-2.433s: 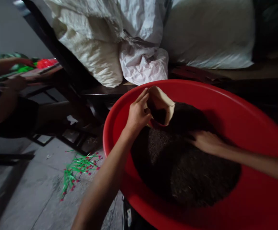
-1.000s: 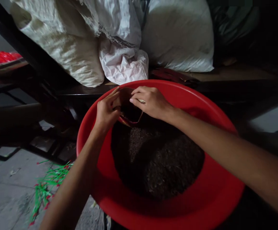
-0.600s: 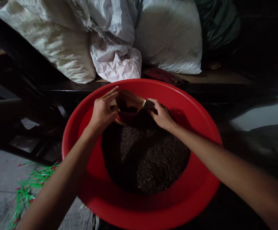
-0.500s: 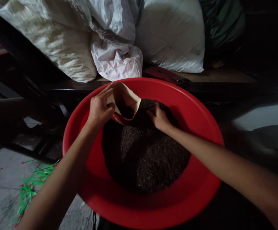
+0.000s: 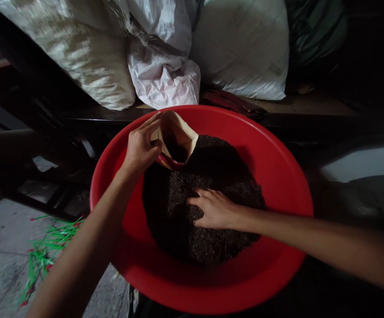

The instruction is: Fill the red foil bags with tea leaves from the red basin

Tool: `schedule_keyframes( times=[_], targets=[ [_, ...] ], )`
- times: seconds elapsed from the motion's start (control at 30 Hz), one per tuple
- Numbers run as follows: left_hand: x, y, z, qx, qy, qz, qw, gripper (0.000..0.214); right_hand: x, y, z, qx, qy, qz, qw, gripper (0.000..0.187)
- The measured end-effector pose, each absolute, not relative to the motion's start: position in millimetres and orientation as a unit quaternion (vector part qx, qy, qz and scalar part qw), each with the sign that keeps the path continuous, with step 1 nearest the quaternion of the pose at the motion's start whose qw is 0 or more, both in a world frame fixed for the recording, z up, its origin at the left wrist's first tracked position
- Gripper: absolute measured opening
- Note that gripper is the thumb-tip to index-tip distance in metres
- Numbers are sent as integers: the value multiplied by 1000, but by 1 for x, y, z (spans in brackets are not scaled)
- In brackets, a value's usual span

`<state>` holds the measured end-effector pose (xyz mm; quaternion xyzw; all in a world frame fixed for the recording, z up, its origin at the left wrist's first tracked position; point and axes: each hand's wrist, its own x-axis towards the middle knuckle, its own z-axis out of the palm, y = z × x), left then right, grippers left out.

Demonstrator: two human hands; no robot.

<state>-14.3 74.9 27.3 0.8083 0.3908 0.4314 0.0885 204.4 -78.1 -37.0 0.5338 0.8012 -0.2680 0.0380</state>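
Observation:
My left hand (image 5: 142, 143) grips the left edge of a paper pouch (image 5: 189, 138), thumb and fingers closed on its rim. The pouch is pale tan inside and dark red outside, its mouth turned up, with dark loose material inside it. It rests over the far left part of a heap of dark, dry shreds (image 5: 211, 247) that look like loose tea leaves. My right hand (image 5: 213, 207) lies on the middle of the heap, fingers spread and fingertips touching the shreds. A big red plastic basin (image 5: 287, 185) holds the heap.
White woven sacks (image 5: 241, 44) and a crumpled white bag (image 5: 168, 84) stand on a dark wooden ledge (image 5: 99, 115) behind the basin. Flat dark red packets (image 5: 233, 101) lie on the ledge. Green strips with red tips (image 5: 42, 254) are scattered on the grey floor at left.
My right hand has moved from beside the pouch towards me, onto the middle of the heap, and its fingers have spread. My left hand keeps its hold on the pouch.

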Motion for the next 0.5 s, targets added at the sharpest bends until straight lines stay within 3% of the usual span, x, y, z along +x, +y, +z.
schedule_keyframes(
  times=[0.1, 0.2, 0.3, 0.4, 0.5],
  targets=[
    [-15, 74, 28, 816, 375, 431, 91, 75, 212, -81, -21, 537, 792, -288, -38, 50],
    [-14, 74, 29, 823, 371, 419, 95, 76, 215, -64, 14, 492, 793, -258, -249, 28],
    [-14, 74, 29, 832, 358, 410, 107, 80, 202, -26, 52, 455, 774, -172, -405, 26],
    [-17, 74, 28, 825, 358, 420, 117, 77, 183, 18, 72, 447, 797, -116, -389, 35],
    [-20, 74, 28, 809, 377, 437, 115, 74, 190, 43, 73, 481, 790, -55, -376, 31]
  ],
)
